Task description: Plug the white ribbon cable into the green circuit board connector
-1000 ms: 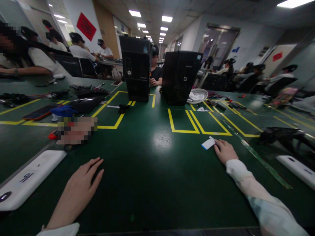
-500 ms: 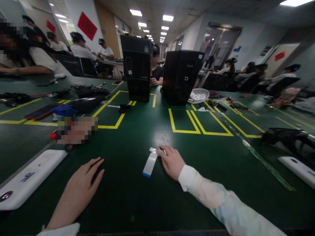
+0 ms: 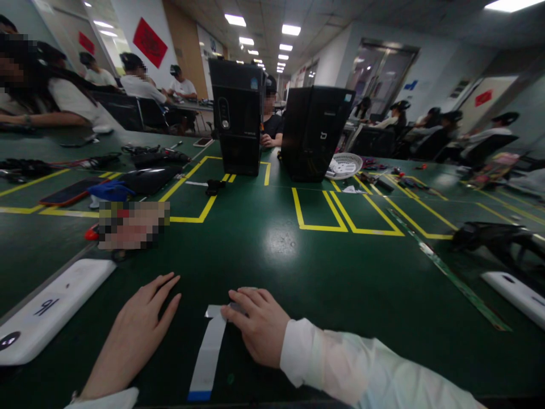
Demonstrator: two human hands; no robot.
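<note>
The right hand (image 3: 261,329) pinches a blue-ended white strip (image 3: 209,352) over the surface (image 3: 361,284); the left hand (image 3: 142,312), grip wide, is near a white case (image 3: 63,295) with hard-to-read black marks. Two black boxes (image 3: 237,130) stand ahead

The room is dim, lit from above by rectangular white ceiling panels (image 3: 291,30), 1 of them cropped at upper right. A hazy glare (image 3: 280,244) blooms mid-surface (image 3: 361,289); 2 black towers (image 3: 238,130) lose detail in darkness. The white strip (image 3: 208,352) reads clearly. Wide-angle stretching slants the edges, the background is soft, and pixelation obscures a patch (image 3: 134,225) at left.
</note>
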